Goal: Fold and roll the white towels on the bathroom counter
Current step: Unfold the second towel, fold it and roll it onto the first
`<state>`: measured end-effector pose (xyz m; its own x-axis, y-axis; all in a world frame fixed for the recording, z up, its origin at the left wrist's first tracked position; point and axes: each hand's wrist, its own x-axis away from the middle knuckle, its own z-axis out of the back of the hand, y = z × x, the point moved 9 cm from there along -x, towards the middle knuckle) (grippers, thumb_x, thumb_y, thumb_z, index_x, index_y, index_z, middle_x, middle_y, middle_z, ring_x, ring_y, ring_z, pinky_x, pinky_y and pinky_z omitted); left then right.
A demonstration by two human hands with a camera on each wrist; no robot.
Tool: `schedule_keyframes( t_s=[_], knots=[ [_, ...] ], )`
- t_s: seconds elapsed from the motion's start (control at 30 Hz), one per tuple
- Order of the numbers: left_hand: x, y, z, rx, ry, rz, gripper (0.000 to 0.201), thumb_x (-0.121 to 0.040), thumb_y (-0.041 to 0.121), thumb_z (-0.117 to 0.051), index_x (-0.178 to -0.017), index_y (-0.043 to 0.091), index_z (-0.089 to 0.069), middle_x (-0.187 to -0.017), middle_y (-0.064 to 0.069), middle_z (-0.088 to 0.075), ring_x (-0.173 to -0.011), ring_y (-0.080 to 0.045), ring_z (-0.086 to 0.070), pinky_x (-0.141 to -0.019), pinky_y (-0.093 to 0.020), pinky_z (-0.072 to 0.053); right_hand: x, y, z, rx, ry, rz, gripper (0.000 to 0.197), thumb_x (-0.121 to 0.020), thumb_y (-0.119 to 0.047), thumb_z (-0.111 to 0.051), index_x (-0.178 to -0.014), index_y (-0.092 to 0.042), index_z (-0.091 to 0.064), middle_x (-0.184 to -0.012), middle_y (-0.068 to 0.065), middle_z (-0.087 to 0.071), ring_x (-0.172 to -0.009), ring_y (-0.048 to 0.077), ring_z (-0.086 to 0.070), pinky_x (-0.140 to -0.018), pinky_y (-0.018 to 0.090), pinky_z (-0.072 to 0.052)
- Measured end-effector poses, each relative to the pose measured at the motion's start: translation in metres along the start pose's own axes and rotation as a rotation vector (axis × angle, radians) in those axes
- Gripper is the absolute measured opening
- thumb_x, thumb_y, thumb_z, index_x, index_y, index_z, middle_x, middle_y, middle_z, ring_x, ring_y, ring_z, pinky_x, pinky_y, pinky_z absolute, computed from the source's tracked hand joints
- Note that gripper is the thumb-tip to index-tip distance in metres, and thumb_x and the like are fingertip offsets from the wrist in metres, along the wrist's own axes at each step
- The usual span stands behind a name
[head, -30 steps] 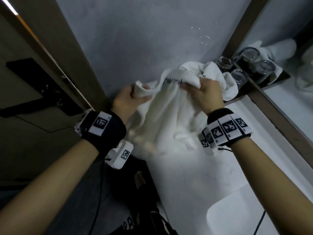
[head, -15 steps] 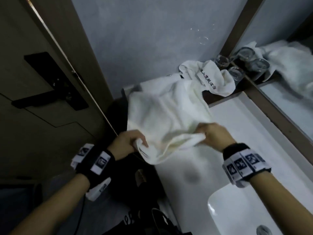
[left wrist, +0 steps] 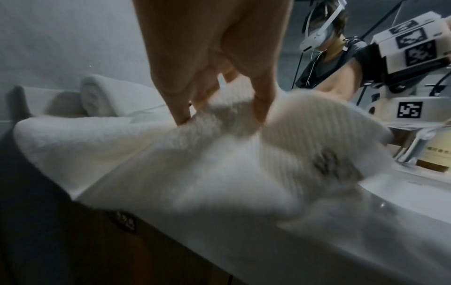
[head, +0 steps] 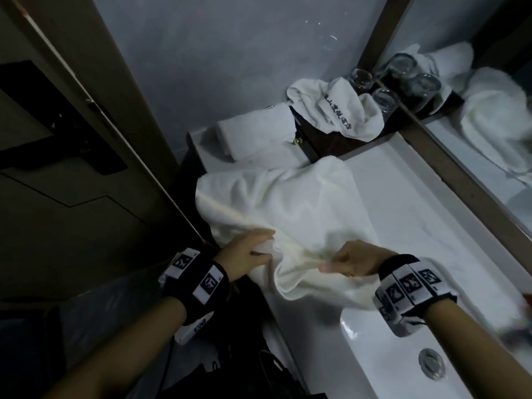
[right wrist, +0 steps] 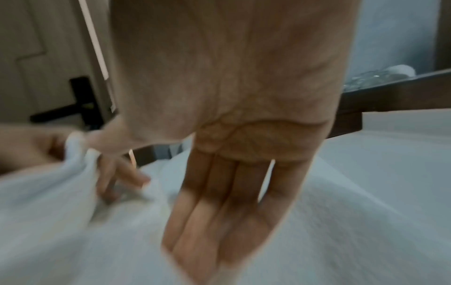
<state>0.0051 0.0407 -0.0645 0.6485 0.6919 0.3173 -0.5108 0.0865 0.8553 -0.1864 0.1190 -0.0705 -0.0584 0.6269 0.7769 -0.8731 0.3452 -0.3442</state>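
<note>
A hotel bathroom. A long white surface [head: 417,214] runs along a wall mirror [head: 489,116] with a dark wooden frame and ends in a built-in white washbasin [head: 383,367] with a round metal drain [head: 431,367]. White towels lie about, one crumpled towel [head: 339,110] printed with black Chinese characters. Upturned drinking glasses [head: 384,99] stand in the corner on a dark tray. To the left is a wooden door [head: 66,156] with a black lever handle [right wrist: 70,108]. A chrome tap [left wrist: 412,148] stands beside a pale bottle [left wrist: 437,154].

- 3 upturned glasses [head: 384,99] on a dark shelf [head: 322,139] by the mirror [head: 489,139]
- sink drain [head: 431,363]
- black door handle [right wrist: 70,108]
- tap [left wrist: 412,148]
</note>
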Motion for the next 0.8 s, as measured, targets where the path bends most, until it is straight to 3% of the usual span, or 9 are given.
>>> schedule_keyframes(
  t_s=[0.07, 0.17, 0.27, 0.33, 0.43, 0.53, 0.63, 0.7, 0.8],
  knots=[
    [-0.005, -0.002, -0.011, -0.175, -0.152, 0.038, 0.051, -0.079, 0.017, -0.070, -0.126, 0.015, -0.050, -0.143, 0.005, -0.040, -0.132, -0.013, -0.037, -0.110, -0.027, -0.030, -0.002, -0.003, 0.030, -0.224, 0.169, 0.059, 0.043, -0.088, -0.050, -0.053, -0.074, -0.013, -0.069, -0.065, -0.004, -0.068, -0.060, 0.009, -0.063, -0.062, 0.015, -0.045],
    [-0.010, -0.002, -0.015, -0.273, -0.244, 0.032, 0.040, -0.077, 0.020, -0.072, -0.112, 0.008, -0.057, -0.145, 0.005, -0.034, -0.129, -0.010, -0.035, -0.106, -0.025, -0.034, -0.009, 0.009, 0.084, -0.386, 0.551, 0.040, 0.026, -0.092, -0.033, -0.051, -0.083, -0.015, -0.068, -0.080, 0.002, -0.070, -0.083, 0.022, -0.066, -0.074, 0.024, -0.049],
    [-0.016, 0.002, -0.014, -0.235, -0.223, 0.044, 0.035, -0.077, 0.033, -0.071, -0.100, 0.009, -0.059, -0.131, 0.006, -0.043, -0.119, -0.006, -0.040, -0.102, -0.024, -0.033, -0.030, 0.014, 0.111, -0.367, 0.653, -0.043, 0.028, -0.092, -0.034, -0.052, -0.104, -0.011, -0.062, -0.096, 0.003, -0.062, -0.097, 0.024, -0.057, -0.084, 0.028, -0.040],
    [-0.024, 0.007, -0.003, -0.147, -0.104, 0.080, 0.030, -0.082, 0.036, -0.065, -0.094, 0.009, -0.059, -0.108, 0.002, -0.057, -0.098, -0.011, -0.054, -0.096, -0.034, -0.045, -0.049, 0.013, 0.124, -0.405, 0.654, -0.072, 0.032, -0.092, -0.038, -0.050, -0.090, -0.008, -0.059, -0.085, 0.008, -0.054, -0.086, 0.026, -0.054, -0.077, 0.031, -0.038],
    [-0.038, 0.026, 0.023, -0.148, 0.120, -0.004, 0.009, -0.087, 0.016, -0.058, -0.089, 0.007, -0.059, -0.084, -0.001, -0.058, -0.074, -0.016, -0.052, -0.079, -0.042, -0.052, -0.073, 0.019, 0.136, -0.594, 0.681, -0.131, 0.048, -0.092, -0.038, -0.048, -0.056, -0.009, -0.038, -0.060, 0.008, -0.039, -0.061, 0.022, -0.040, -0.066, 0.030, -0.032],
    [-0.054, 0.042, 0.030, -0.342, 0.192, -0.126, 0.025, -0.081, -0.005, -0.051, -0.104, 0.004, -0.057, -0.108, -0.011, -0.052, -0.095, -0.020, -0.047, -0.087, -0.030, -0.042, -0.088, 0.030, 0.133, -0.847, 0.675, -0.213, 0.047, -0.089, -0.034, -0.056, -0.050, -0.011, -0.044, -0.055, 0.002, -0.043, -0.057, 0.018, -0.041, -0.070, 0.030, -0.034],
    [-0.066, 0.046, 0.025, -0.401, 0.184, -0.146, 0.041, -0.077, -0.003, -0.055, -0.117, 0.006, -0.051, -0.124, -0.011, -0.042, -0.110, -0.023, -0.039, -0.094, -0.020, -0.030, -0.097, 0.025, 0.133, -0.976, 0.637, -0.115, 0.040, -0.086, -0.022, -0.063, -0.054, -0.010, -0.044, -0.050, 0.001, -0.046, -0.055, 0.017, -0.040, -0.060, 0.029, -0.036],
    [-0.073, 0.041, 0.029, -0.373, 0.227, -0.067, 0.052, -0.074, 0.004, -0.063, -0.122, 0.007, -0.045, -0.131, -0.011, -0.035, -0.117, -0.026, -0.034, -0.098, -0.023, -0.028, -0.095, 0.024, 0.140, -1.068, 0.646, -0.035, 0.025, -0.088, -0.017, -0.060, -0.068, -0.007, -0.049, -0.059, 0.003, -0.053, -0.059, 0.019, -0.046, -0.058, 0.028, -0.041],
    [-0.084, 0.023, 0.040, -0.362, 0.260, 0.079, 0.077, -0.069, 0.018, -0.076, -0.131, 0.009, -0.032, -0.140, -0.012, -0.023, -0.126, -0.028, -0.023, -0.107, -0.036, -0.025, -0.079, 0.032, 0.165, -0.953, 0.756, 0.009, 0.015, -0.093, -0.024, -0.051, -0.096, -0.009, -0.048, -0.090, 0.013, -0.055, -0.082, 0.024, -0.054, -0.079, 0.039, -0.046]
  ],
)
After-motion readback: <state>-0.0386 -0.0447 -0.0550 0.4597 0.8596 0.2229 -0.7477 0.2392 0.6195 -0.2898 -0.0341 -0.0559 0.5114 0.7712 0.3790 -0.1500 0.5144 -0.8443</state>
